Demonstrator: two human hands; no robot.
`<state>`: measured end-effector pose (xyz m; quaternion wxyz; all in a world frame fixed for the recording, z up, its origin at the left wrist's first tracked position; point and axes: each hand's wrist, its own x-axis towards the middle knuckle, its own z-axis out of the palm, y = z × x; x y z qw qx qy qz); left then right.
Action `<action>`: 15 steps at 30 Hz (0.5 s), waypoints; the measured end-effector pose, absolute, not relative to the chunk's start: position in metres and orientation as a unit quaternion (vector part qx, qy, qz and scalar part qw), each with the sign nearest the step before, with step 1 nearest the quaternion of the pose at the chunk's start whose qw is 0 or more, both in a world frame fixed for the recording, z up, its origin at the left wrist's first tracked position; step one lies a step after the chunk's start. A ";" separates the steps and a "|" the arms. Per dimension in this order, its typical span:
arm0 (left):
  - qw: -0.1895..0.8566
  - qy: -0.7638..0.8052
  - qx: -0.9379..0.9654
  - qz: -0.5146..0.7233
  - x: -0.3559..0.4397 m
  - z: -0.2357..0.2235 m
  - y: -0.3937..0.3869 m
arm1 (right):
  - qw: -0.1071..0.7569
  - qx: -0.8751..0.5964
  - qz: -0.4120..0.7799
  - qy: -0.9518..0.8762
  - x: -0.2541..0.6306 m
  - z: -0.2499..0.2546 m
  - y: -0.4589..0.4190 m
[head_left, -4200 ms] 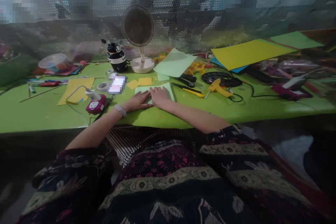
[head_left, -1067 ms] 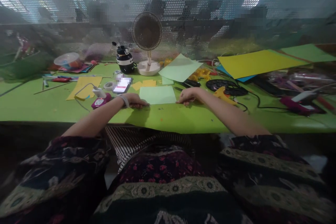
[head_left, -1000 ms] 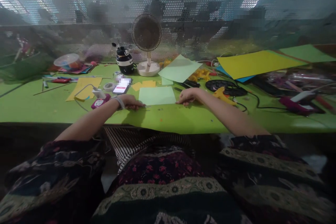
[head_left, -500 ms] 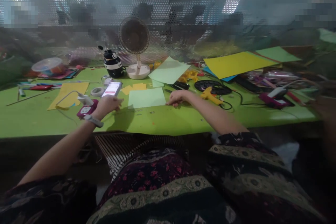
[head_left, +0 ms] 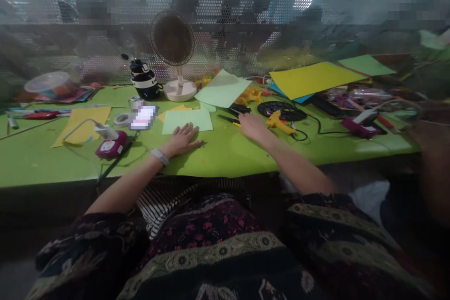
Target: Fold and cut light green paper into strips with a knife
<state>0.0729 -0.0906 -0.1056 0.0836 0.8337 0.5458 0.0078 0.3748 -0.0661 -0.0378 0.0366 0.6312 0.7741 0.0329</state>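
My left hand (head_left: 183,141) lies flat with its fingers spread, fingertips on the front edge of a small pale green sheet of paper (head_left: 186,121). Orange-yellow paper pieces (head_left: 181,108) stick out behind that sheet. To the right, my right hand (head_left: 252,127) rests low over the table, its fingers blurred and partly hidden. Beside its fingertips is a slim black and yellow tool (head_left: 230,120), whose kind I cannot make out. Dark objects (head_left: 242,108) lie just beyond the fingers. A yellow glue gun (head_left: 280,123) lies right of this hand.
A phone (head_left: 143,118) and tape roll (head_left: 122,119) lie left of the paper, near a purple power socket (head_left: 111,145) with cords. Behind stand a black bottle (head_left: 145,82) and a small fan (head_left: 180,90). Larger yellow sheets (head_left: 316,79) and a black palette (head_left: 281,110) are at right.
My left hand has moved right from beside the phone and spread onto the paper's front edge. My right hand has left the paper's right edge and reached right and forward, beside the black and yellow tool.
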 end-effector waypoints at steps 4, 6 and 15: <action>0.079 0.555 0.828 0.005 0.075 -0.105 -0.091 | 0.074 0.634 0.017 0.770 0.383 -0.042 -0.060; 0.078 0.557 0.827 0.005 0.075 -0.105 -0.092 | 0.067 0.632 0.007 0.772 0.384 -0.045 -0.056; 0.087 0.554 0.827 0.019 0.075 -0.103 -0.094 | -0.027 0.666 -0.035 0.744 0.389 -0.063 -0.059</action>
